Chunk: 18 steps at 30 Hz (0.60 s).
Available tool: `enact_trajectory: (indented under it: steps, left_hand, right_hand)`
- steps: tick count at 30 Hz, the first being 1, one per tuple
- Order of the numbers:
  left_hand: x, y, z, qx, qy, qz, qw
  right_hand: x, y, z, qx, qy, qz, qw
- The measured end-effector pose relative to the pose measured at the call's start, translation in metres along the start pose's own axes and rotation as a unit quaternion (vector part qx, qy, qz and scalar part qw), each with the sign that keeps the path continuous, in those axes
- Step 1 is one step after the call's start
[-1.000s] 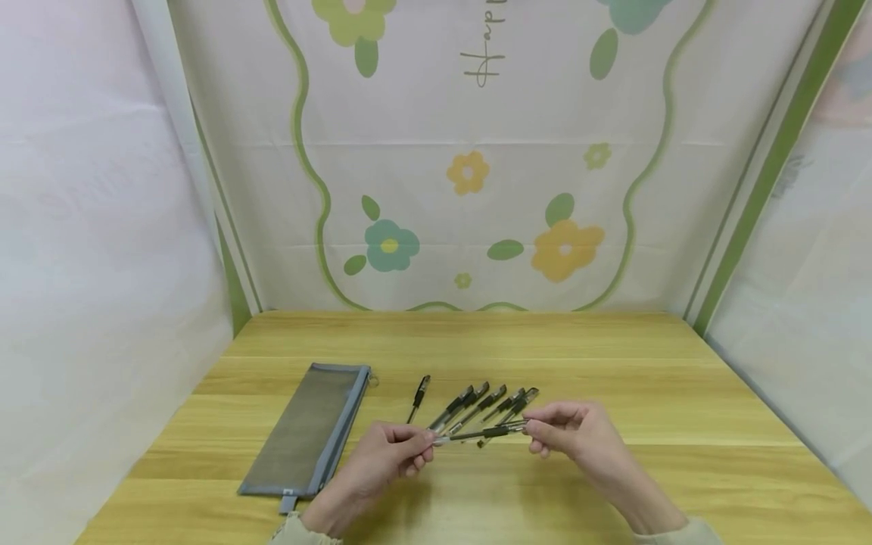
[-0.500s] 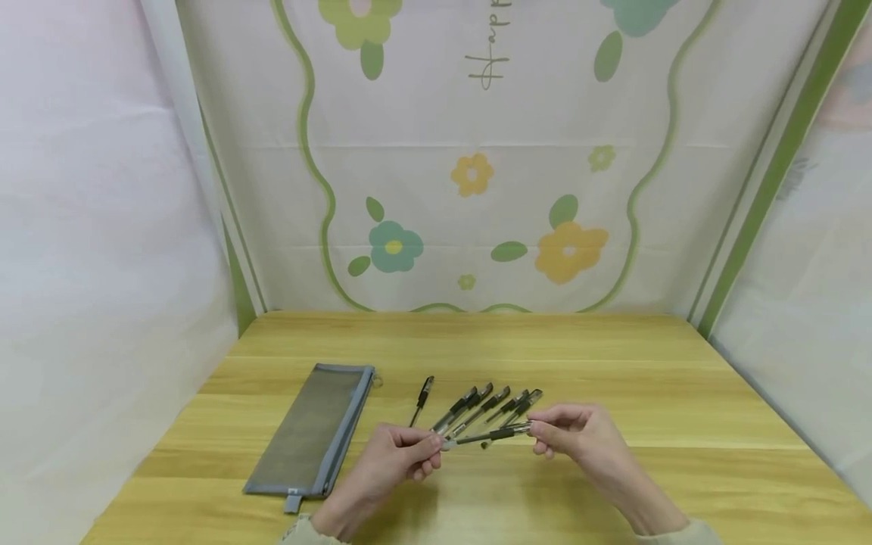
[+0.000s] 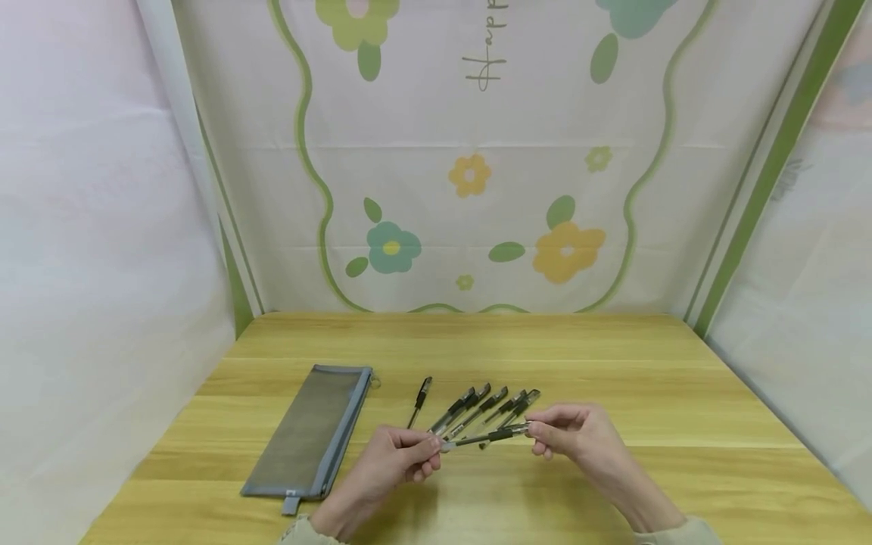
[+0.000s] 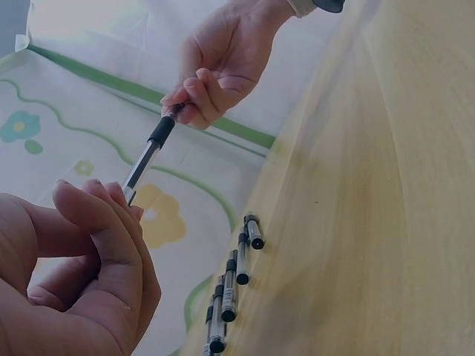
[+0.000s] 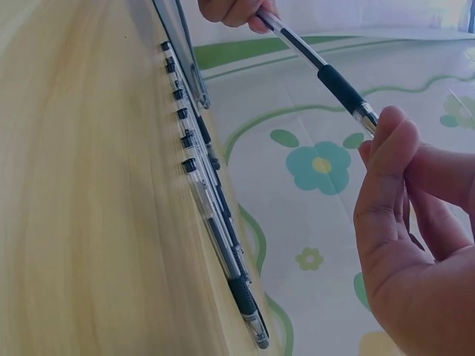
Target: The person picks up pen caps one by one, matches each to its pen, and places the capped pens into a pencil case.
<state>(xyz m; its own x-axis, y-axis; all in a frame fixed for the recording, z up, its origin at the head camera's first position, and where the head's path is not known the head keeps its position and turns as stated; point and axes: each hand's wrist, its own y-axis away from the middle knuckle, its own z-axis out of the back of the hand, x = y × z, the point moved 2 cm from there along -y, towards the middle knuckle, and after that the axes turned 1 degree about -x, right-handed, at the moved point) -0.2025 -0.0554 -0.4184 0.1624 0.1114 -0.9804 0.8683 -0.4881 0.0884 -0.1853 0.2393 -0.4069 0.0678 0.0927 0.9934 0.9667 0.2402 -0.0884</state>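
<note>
A clear-barrelled gel pen (image 3: 500,434) with a black rubber grip is held nearly level above the table, stretched between both hands. My left hand (image 3: 403,458) pinches its rear end between thumb and fingers. At the other end, past the black grip (image 5: 341,87) and a silvery section, my right hand (image 3: 574,435) pinches the pen; its fingertips hide the very tip. Just behind the held pen, several similar pens (image 3: 492,400) lie side by side, slanting on the wood. One more pen (image 3: 421,395) lies apart to their left.
A grey mesh zip pouch (image 3: 306,431) with a blue-grey border lies flat at the left, close to the left forearm. The wooden table (image 3: 613,348) ends at a floral cloth backdrop (image 3: 470,219), with cloth walls on both sides.
Both hands keep their pinch on the pen. The left hand and the pen's rear end have shifted very slightly right and lower; the other pens and pouch stay put.
</note>
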Motion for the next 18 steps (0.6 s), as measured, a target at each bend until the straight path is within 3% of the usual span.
enact_trajectory:
  steps: [18]
  left_hand:
    - [0.002, -0.0003, -0.0044, -0.018, 0.003, 0.0, 0.9998]
  right_hand:
    - [-0.0038, -0.0027, 0.0038, 0.012, -0.016, -0.011, 1.0]
